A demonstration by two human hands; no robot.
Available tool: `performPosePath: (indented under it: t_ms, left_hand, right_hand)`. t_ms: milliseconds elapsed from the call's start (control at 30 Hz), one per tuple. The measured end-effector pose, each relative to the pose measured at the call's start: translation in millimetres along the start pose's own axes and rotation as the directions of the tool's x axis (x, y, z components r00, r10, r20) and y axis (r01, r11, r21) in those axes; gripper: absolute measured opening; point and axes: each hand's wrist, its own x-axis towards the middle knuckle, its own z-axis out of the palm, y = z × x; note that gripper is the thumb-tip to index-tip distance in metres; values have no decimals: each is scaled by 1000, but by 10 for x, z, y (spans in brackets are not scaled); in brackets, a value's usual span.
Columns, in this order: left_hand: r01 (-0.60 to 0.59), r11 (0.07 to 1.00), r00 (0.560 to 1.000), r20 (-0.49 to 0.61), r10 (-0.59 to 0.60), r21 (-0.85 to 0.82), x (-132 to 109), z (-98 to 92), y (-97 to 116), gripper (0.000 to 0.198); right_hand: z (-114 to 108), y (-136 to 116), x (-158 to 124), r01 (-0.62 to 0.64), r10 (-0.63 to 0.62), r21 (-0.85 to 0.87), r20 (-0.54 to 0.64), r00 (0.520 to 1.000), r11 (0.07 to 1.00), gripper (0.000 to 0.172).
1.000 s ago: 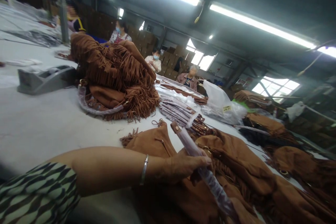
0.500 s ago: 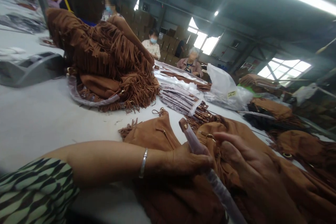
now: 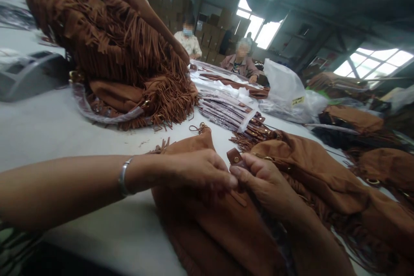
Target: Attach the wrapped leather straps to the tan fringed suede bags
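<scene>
My right hand (image 3: 270, 183) is closed around a plastic-wrapped bag strap, and the strap's brown leather end with a metal stud (image 3: 236, 158) sticks out above the thumb. Just left of it, my left hand (image 3: 200, 172), with a silver bracelet at the wrist, has its fingers pinched together; whatever they hold is hidden. Beneath both hands lies a brown suede bag (image 3: 194, 228), partly covered by my forearms. A ring and a thin cord loop (image 3: 201, 128) show at its far corner.
A heap of fringed brown bags (image 3: 129, 60) stands at the left beside a grey tape dispenser (image 3: 30, 75). Wrapped straps (image 3: 226, 110) lie in a bundle beyond my hands. More brown bags (image 3: 323, 172) fill the right side. Co-workers (image 3: 241, 60) sit at the far end.
The strap has passed from my left hand into my right hand, its end now nearer my right fingers. My left hand has moved left and pinches beside it. The view has shifted slightly.
</scene>
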Motion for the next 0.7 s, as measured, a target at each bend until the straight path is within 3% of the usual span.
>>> performPosePath:
  t_ms: [67,100,167,267,367,500,600,700]
  left_hand:
    - [13,995,968,-249,13,104,-72,-127,76,51]
    - [-18,983,947,-314,76,182,-82,-166,104,56]
    - [-103,934,937,-281,206,341,-61,-201,140,58]
    - [-173,855,954,-133,270,490,26,-193,149,54]
    - [-123,834,948,-185,259,537,103,-192,107,52]
    - [-45,883,935,-292,202,467,134,-212,3,53]
    - [45,909,925,-360,119,415,123,-161,-30,53]
    - [74,897,930,-354,96,436,94,-95,7,47]
  right_hand:
    - [-5,-2,12,-33,34,-20,51,998,999,21]
    - [1,-5,22,-50,52,-34,72,996,998,21]
    - [25,-9,47,-45,52,-63,119,992,997,19]
    - [51,9,68,20,-7,-86,147,989,996,17]
    - [37,52,45,80,-64,-236,78,995,968,15]
    - [49,75,-35,37,-93,-621,-57,994,783,18]
    - [160,39,-77,2,-128,-784,-99,987,621,13]
    - [303,24,-78,-68,-145,-909,-139,980,411,23]
